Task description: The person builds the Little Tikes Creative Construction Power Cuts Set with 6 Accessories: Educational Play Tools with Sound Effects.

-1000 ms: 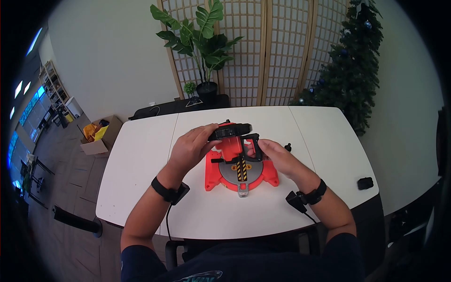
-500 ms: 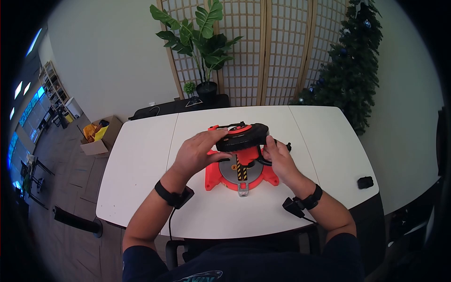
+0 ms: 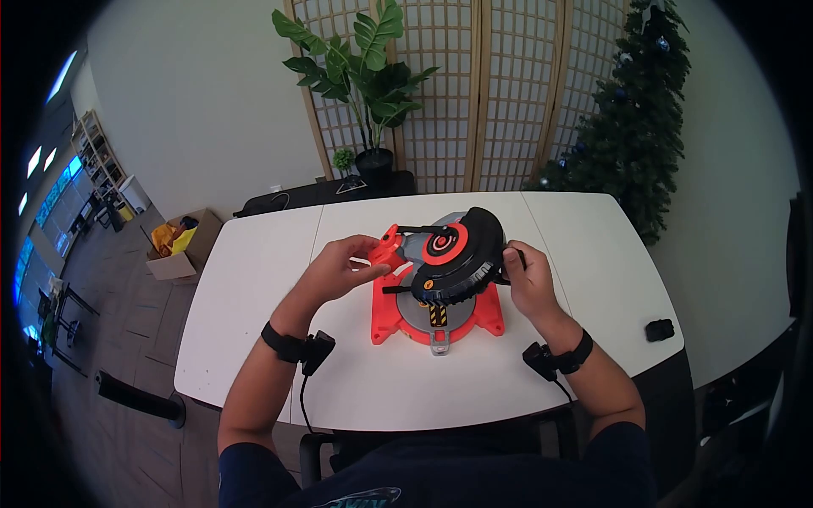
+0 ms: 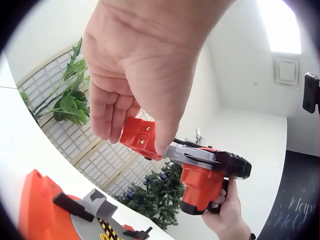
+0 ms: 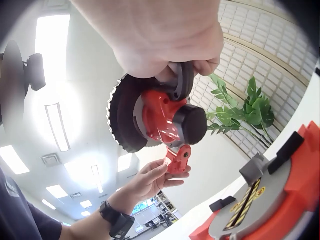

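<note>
The left hand is pinching the red bracket between thumb and fingers, just left of centre in the head view. The right hand is curling its fingers round the black handle, right of centre. Between the hands, the toy saw head is tilting at the middle of the frame, its toothed edge facing the lower part of the picture. Both wrist views are showing it hanging apart from the red and grey base. Below it, that base is resting on the white table, a yellow-and-black strip showing near its front. A small dark object is lying at the table's far right, and a leafy plant is standing at upper centre.
</note>
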Motion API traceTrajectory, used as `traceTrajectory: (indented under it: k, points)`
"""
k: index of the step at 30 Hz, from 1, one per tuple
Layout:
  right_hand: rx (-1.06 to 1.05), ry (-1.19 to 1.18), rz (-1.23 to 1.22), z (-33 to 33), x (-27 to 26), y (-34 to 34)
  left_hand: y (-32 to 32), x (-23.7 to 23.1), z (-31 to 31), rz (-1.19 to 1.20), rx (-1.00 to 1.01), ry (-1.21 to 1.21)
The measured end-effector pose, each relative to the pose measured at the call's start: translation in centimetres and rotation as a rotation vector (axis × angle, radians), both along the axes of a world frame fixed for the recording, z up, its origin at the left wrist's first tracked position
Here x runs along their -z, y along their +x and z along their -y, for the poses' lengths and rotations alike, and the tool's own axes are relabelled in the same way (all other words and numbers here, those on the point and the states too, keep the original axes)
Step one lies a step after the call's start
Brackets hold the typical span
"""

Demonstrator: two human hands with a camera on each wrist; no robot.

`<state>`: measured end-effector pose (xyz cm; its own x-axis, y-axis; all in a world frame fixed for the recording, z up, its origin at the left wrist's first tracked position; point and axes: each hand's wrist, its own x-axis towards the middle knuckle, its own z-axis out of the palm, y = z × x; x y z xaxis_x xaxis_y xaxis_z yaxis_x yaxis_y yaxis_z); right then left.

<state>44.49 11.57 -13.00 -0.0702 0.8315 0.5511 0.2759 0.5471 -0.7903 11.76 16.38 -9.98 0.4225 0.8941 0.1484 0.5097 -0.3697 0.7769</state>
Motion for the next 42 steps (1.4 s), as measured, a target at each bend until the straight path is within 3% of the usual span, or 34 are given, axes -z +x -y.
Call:
traceTrajectory:
  k: [11, 24, 36, 42]
  points:
    - [-0.085, 0.090, 0.080, 0.2, -0.1, 0.9, 0.6, 2.2, -0.7, -0.048, 0.092, -0.050]
    - [-0.052, 0.364, 0.290, 1.9, -2.0, -0.7, 2.2, 4.9, 0.2, 0.086, -0.053, 0.250]
    - [-0.019, 0.494, 0.413, 2.3, -2.4, -1.5, 3.6, 3.5, 1.8, 0.045, -0.199, 0.092]
    - [-0.022, 0.505, 0.420, 2.0, -2.2, -1.2, 3.6, 4.1, 1.5, 0.058, -0.178, 0.068]
